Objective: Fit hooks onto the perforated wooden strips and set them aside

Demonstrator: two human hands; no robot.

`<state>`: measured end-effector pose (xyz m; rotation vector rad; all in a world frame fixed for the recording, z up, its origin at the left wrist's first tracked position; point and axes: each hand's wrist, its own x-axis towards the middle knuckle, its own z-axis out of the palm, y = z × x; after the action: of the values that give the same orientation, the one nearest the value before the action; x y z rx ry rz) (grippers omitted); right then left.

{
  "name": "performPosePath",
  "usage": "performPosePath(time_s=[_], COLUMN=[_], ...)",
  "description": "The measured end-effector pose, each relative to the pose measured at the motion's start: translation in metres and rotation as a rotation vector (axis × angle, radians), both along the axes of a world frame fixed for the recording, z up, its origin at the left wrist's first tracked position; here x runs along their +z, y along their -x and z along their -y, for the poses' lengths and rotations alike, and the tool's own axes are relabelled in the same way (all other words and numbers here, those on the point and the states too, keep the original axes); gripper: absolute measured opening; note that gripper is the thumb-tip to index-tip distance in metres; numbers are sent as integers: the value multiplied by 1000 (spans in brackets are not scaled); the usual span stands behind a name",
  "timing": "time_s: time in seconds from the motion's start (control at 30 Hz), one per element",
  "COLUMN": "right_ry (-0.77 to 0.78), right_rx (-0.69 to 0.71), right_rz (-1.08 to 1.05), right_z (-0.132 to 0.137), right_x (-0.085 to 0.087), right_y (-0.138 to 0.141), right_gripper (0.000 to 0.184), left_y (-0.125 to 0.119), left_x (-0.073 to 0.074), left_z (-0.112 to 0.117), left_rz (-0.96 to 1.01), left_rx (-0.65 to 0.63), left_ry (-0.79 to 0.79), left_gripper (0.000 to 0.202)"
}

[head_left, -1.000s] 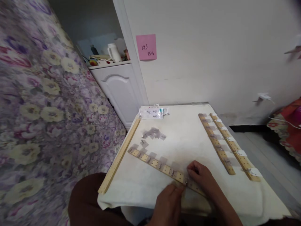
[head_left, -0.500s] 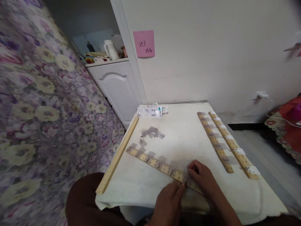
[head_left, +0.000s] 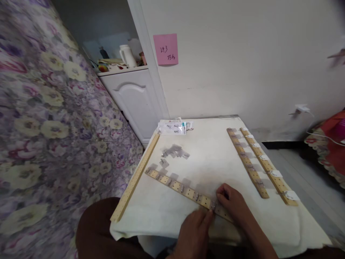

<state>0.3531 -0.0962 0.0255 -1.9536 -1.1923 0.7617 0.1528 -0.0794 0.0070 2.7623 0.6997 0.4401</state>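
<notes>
A perforated wooden strip (head_left: 175, 186) lies slantwise across the white cloth. Small metal pieces with clear plastic tabs (head_left: 182, 188) sit along it at intervals. My left hand (head_left: 196, 228) is at the strip's near edge, fingers closed against it, the fingertips touching a metal piece (head_left: 212, 205) there. Just beyond, my right hand (head_left: 234, 202) is closed with thumb and forefinger together beside that piece's clear tab; what they pinch, if anything, is too small to make out. The right forearm covers the strip's near end.
Loose clear-tabbed metal pieces (head_left: 175, 151) lie in a heap behind the strip. Flat packages (head_left: 172, 128) rest at the back left. A bare perforated strip (head_left: 136, 176) lines the left edge. Two fitted strips lie right, one with clear tabs (head_left: 246, 162), one with white tabs (head_left: 269, 167).
The hands and the strip keep almost the same place. The whole view has shifted very slightly.
</notes>
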Motion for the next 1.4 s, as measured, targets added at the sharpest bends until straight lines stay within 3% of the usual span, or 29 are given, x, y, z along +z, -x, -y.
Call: performPosePath(time_s=[0.87, 1.4], right_ry=[-21, -2], right_rx=[17, 60], right_rz=[-31, -95], right_z=[1, 2], right_x=[-1, 0], right_y=[-2, -4], right_gripper=[7, 18], left_y=[1, -2], left_x=[2, 6], left_z=[0, -1], left_rz=[-5, -20], left_rx=[-6, -6], left_ry=[25, -2], left_gripper=[57, 58])
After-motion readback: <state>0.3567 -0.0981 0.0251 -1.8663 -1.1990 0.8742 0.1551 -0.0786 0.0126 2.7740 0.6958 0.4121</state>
